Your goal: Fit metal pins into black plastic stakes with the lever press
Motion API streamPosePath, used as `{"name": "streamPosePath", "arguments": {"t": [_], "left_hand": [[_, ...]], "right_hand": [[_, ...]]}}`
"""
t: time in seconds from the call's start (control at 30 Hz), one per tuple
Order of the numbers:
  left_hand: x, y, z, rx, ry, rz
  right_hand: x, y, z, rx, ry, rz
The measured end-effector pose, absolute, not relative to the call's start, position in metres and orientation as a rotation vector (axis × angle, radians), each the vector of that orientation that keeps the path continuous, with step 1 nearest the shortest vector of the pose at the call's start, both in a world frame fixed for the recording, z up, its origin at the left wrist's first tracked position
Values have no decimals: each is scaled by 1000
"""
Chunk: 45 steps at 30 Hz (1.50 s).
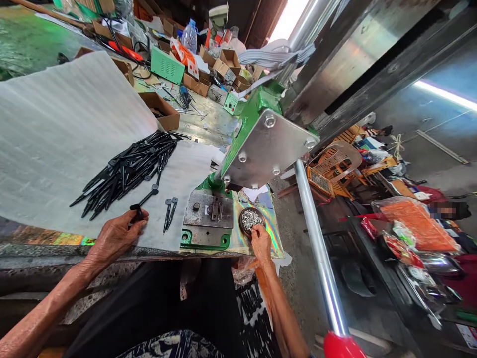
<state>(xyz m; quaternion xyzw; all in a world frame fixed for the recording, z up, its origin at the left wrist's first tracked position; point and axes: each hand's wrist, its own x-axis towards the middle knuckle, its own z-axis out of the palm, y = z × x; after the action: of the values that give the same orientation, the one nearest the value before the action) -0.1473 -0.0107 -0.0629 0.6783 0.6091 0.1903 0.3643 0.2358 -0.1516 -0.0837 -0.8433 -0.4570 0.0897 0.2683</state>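
My left hand (118,232) is closed around a slim black plastic piece (137,211), at the near edge of the white foam sheet. Just beyond it lies a heap of similar black pointed pieces (126,169). A few loose ones (170,214) rest between that hand and the press base (207,211). At the right, my right hand (261,242) pinches its fingertips together at the near rim of a round dish (242,230) full of small silvery metal pins (252,218). Whatever is between those fingertips is hidden.
The green lever press (268,144) stands over its base, its long metal handle (320,243) slanting down at right to a red grip (343,345). White foam sheet (74,109) covers the left. Boxes (162,110) and tools clutter the back. Someone is partly visible far right.
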Motion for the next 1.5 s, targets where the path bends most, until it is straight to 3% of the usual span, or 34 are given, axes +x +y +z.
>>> {"name": "streamPosePath", "arguments": {"t": [0.4, 0.63, 1.03, 1.5], "left_hand": [[-147, -12, -61, 1545, 1458, 731], [-129, -32, -28, 927, 1138, 989], [-84, -68, 11, 509, 752, 884], [-76, -80, 13, 368, 613, 896]], "right_hand": [[237, -153, -73, -1974, -899, 472], [224, -148, -52, -1751, -544, 647], [70, -130, 28, -1318, -596, 1222], [36, -126, 42, -1155, -645, 1277]]}}
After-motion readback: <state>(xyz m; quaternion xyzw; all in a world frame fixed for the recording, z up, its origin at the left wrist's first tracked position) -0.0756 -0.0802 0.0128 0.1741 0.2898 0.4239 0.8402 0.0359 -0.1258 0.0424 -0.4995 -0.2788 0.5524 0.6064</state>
